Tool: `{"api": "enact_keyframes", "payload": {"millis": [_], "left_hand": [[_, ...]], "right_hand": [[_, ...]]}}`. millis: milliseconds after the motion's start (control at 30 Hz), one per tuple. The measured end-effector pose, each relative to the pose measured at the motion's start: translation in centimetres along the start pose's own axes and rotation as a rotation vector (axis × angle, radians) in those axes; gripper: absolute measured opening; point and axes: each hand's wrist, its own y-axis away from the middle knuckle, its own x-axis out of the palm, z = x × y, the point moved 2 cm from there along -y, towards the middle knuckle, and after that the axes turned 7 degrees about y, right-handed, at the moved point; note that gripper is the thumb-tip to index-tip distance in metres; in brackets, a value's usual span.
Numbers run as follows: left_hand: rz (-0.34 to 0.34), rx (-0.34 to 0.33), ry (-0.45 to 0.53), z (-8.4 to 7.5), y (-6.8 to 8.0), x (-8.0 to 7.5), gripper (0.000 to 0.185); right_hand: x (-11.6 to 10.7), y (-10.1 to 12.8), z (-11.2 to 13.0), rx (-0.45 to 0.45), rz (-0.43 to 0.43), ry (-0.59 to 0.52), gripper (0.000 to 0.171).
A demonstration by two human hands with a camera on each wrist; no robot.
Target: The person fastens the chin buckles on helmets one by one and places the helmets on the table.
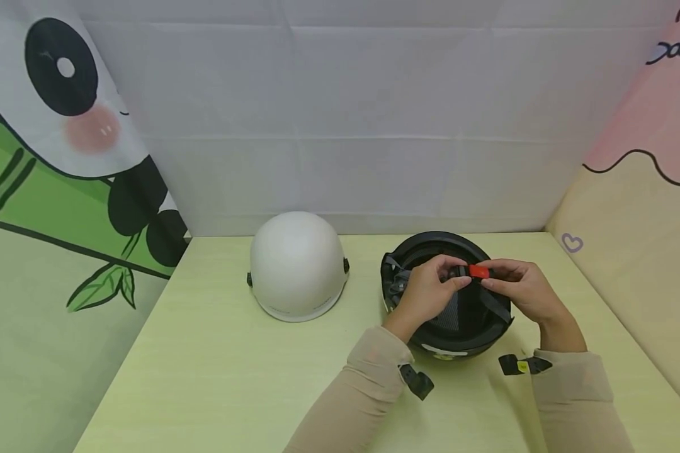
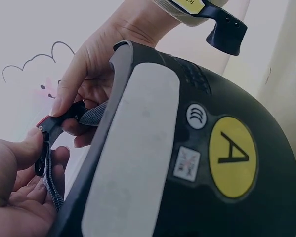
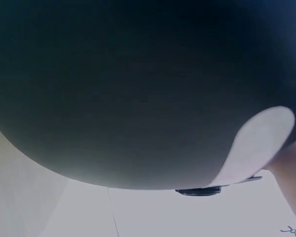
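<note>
A black helmet [image 1: 430, 343] lies upside down on the table, its hollow padded inside facing up. Above its opening, a black buckle with a red part [image 1: 478, 271] spans the space between both hands. My left hand [image 1: 429, 289] pinches the black end, while my right hand [image 1: 521, 286] pinches the red end. Grey webbing straps [image 2: 91, 116] run from the buckle to the helmet. Whether the buckle is latched cannot be told. In the right wrist view the helmet shell [image 3: 138, 108] fills most of the picture and hides the fingers.
A white helmet [image 1: 297, 267] sits dome up to the left of the black one. Both are on a pale yellow table [image 1: 215, 377]. A white wall cloth [image 1: 374, 126] stands behind, with printed panels at either side.
</note>
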Motion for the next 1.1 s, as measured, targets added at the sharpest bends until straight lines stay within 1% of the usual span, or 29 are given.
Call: {"api": "enact_keyframes", "payload": {"millis": [100, 233, 367, 433, 633, 800, 900, 967, 1033, 1100], "left_hand": [[0.003, 0.012, -0.001, -0.22, 0.08, 0.01, 0.028], [0.008, 0.032, -0.018, -0.50, 0.16, -0.08, 0.028], [0.013, 0.036, -0.029, -0.55, 0.19, -0.13, 0.031], [0.013, 0.037, -0.032, -0.56, 0.22, -0.16, 0.032], [0.002, 0.046, -0.047, -0.56, 0.28, -0.33, 0.032], [-0.001, 0.045, -0.065, -0.56, 0.23, -0.43, 0.031], [-0.005, 0.037, -0.116, -0.72, 0.19, -0.42, 0.031], [-0.006, 0.035, -0.173, -0.81, 0.17, -0.37, 0.032], [-0.006, 0.040, -0.232, -0.91, 0.16, -0.30, 0.034], [-0.005, 0.051, -0.270, -0.92, 0.16, -0.24, 0.036]], "right_hand": [[-0.07, 0.06, 0.00, 0.006, -0.015, 0.044, 0.028], [-0.06, 0.11, 0.02, 0.023, -0.062, 0.138, 0.025], [-0.01, 0.12, 0.12, 0.029, -0.088, 0.200, 0.024], [0.04, 0.10, 0.19, 0.029, -0.093, 0.210, 0.024], [0.27, -0.01, 0.46, 0.025, -0.081, 0.153, 0.025], [0.29, -0.11, 0.56, 0.038, -0.079, 0.189, 0.024], [0.33, -0.13, 0.56, 0.050, -0.076, 0.232, 0.024], [0.35, -0.12, 0.48, 0.062, -0.075, 0.262, 0.025], [0.37, -0.14, 0.33, 0.077, -0.077, 0.284, 0.026], [0.35, -0.15, 0.12, 0.088, -0.079, 0.301, 0.027]]}}
